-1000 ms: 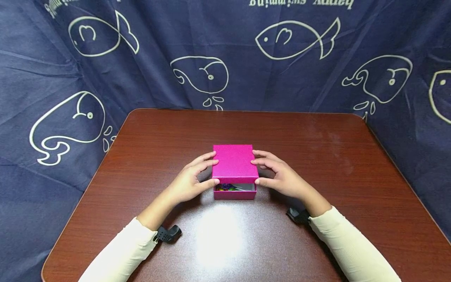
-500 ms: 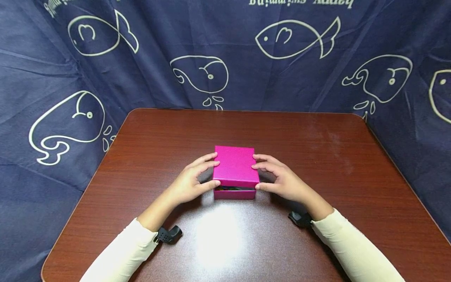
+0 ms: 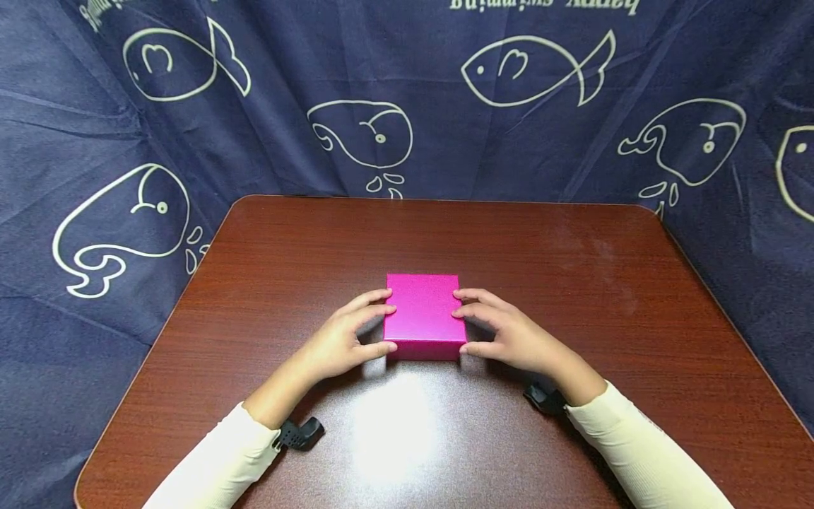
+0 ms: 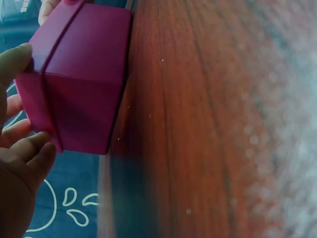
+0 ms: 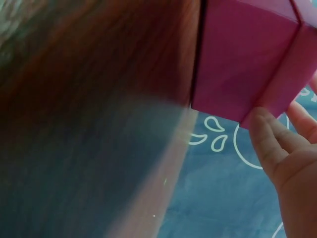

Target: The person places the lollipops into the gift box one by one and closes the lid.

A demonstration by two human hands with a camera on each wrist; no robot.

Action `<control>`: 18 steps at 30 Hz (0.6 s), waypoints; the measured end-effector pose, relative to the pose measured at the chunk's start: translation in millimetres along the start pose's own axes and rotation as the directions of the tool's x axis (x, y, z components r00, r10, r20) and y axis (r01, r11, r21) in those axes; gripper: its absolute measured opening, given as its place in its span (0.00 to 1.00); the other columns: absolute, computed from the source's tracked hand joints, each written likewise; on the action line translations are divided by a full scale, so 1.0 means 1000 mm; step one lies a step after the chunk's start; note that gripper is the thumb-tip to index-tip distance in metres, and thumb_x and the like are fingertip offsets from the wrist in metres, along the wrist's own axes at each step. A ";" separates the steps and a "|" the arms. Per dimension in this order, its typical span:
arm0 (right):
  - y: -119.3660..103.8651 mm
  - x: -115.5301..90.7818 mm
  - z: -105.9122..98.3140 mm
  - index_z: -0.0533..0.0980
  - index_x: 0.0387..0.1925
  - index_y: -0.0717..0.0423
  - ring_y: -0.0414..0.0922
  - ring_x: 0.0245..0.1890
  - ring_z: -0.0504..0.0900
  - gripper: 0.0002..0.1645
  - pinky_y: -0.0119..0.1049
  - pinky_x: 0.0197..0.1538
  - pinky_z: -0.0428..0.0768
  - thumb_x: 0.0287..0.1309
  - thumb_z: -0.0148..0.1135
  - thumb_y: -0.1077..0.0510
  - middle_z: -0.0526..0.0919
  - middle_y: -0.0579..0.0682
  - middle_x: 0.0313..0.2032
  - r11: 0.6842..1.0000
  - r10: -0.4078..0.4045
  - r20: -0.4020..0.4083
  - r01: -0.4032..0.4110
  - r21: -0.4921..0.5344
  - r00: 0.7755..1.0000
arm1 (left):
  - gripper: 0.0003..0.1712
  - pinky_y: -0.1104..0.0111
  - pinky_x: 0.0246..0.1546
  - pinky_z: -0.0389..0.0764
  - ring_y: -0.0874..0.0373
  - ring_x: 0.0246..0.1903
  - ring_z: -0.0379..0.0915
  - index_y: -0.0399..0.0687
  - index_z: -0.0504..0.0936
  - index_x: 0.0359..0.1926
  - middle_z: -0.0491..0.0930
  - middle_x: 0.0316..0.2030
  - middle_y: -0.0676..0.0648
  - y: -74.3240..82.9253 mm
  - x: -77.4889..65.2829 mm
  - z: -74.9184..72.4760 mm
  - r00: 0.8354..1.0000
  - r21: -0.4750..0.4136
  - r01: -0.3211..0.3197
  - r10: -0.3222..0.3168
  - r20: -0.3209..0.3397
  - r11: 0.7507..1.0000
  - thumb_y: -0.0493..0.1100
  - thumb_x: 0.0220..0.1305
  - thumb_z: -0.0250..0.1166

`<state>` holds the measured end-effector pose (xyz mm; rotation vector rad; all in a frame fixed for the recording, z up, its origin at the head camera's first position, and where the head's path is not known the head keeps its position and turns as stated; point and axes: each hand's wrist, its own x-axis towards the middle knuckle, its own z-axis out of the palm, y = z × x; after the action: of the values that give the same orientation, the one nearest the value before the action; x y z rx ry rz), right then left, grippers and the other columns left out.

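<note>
A square pink box stands near the middle of the table, its lid (image 3: pixel 422 307) on top of the base (image 3: pixel 422 351). From the left, my left hand (image 3: pixel 337 343) grips the lid, thumb at the front corner and fingertips along the side. My right hand (image 3: pixel 518 336) holds the opposite side in the same way. In the left wrist view the lid's lower edge runs as a ridge across the base (image 4: pixel 86 111), with the fingers on the lid side of it. The right wrist view shows fingertips on the lid (image 5: pixel 292 64) there too. The box's contents are hidden.
The brown wooden table (image 3: pixel 540 247) has rounded far corners. Behind it and at both sides hangs a dark blue curtain (image 3: pixel 432 162) with white fish and whale outlines. A black device (image 3: pixel 302 433) sits at the left wrist, and another black device (image 3: pixel 543 398) at the right.
Both hands have lowered the lid over the base. The gap at the front, where colourful contents and a white inside showed, has closed.
</note>
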<state>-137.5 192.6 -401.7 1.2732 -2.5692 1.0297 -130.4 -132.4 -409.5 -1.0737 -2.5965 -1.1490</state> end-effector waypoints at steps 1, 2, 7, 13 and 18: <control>-0.001 0.000 0.000 0.79 0.52 0.54 0.50 0.63 0.72 0.29 0.33 0.66 0.66 0.47 0.80 0.55 0.72 0.53 0.63 1.000 -0.002 0.005 0.002 -0.008 1.000 | 0.32 0.57 0.66 0.66 0.53 0.66 0.65 0.43 0.80 0.58 0.68 0.68 0.48 0.000 0.000 0.000 1.000 0.008 0.005 -0.005 0.005 1.000 0.47 0.53 0.78; -0.002 0.000 0.000 0.79 0.52 0.54 0.51 0.63 0.72 0.29 0.33 0.66 0.66 0.47 0.80 0.55 0.72 0.53 0.63 1.000 -0.003 0.012 0.003 -0.016 1.000 | 0.32 0.57 0.66 0.66 0.53 0.66 0.65 0.43 0.81 0.58 0.68 0.67 0.48 0.001 0.000 0.001 1.000 0.017 0.007 -0.007 0.008 1.000 0.48 0.53 0.78; -0.004 0.000 0.000 0.78 0.52 0.53 0.50 0.63 0.71 0.29 0.36 0.65 0.67 0.48 0.79 0.55 0.70 0.52 0.64 0.999 0.025 0.046 -0.023 -0.035 0.999 | 0.31 0.57 0.65 0.67 0.52 0.66 0.66 0.44 0.81 0.57 0.68 0.67 0.48 0.003 0.000 0.002 0.999 0.051 0.026 -0.027 0.034 0.998 0.49 0.53 0.78; -0.005 0.000 0.003 0.77 0.51 0.52 0.49 0.64 0.70 0.29 0.40 0.66 0.67 0.48 0.79 0.55 0.69 0.51 0.64 0.998 0.054 0.069 -0.051 -0.045 0.996 | 0.31 0.56 0.65 0.67 0.50 0.65 0.66 0.44 0.80 0.57 0.68 0.67 0.46 0.003 0.000 0.004 0.997 0.074 0.045 -0.050 0.066 0.996 0.48 0.54 0.78; -0.005 -0.002 0.003 0.76 0.52 0.51 0.49 0.64 0.70 0.29 0.41 0.65 0.68 0.49 0.79 0.54 0.68 0.51 0.65 0.997 0.057 0.094 -0.052 -0.053 0.994 | 0.32 0.56 0.65 0.67 0.50 0.66 0.65 0.44 0.79 0.58 0.66 0.68 0.46 0.003 -0.002 0.005 0.995 0.072 0.053 -0.059 0.082 0.996 0.49 0.54 0.78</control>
<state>-132.0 189.6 -401.6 1.2767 -2.6963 0.9284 -126.4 -129.0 -411.6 -1.0640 -2.7251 -1.0375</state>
